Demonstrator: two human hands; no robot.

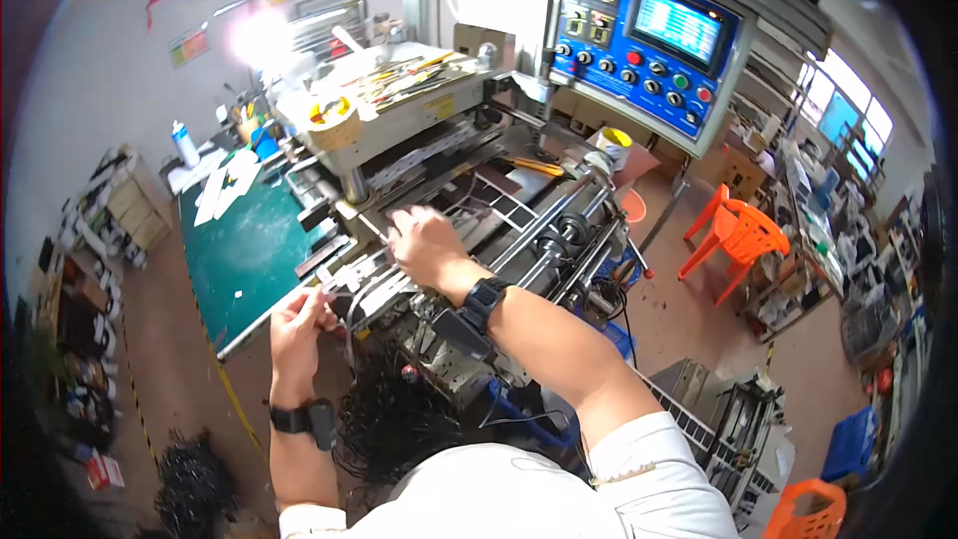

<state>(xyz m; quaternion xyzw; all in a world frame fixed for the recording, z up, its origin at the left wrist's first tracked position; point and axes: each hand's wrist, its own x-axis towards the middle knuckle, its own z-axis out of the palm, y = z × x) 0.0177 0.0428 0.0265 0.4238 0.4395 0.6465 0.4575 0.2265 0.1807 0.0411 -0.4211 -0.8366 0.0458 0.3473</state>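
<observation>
My left hand (297, 324) is at the machine's near left edge, its thumb and fingertips pressed together. What they pinch is too small to make out. Farther in, my right hand (427, 245) reaches over the metal machine bed (374, 289), beside the upright post under the press head (429, 115). Its fingers are bent and smeared by motion, so any grip is unclear. Right of this hand run metal bars with black rollers (569, 230). A yellow-handled tool (537, 168) lies beyond them on the machine.
A green-topped table (244, 250) adjoins the machine on the left. The blue control panel (639, 90) hangs at the upper right. An orange chair (743, 240) stands on the right. Black tangled strips (394, 409) hang below my hands; another dark heap (195, 484) lies on the floor.
</observation>
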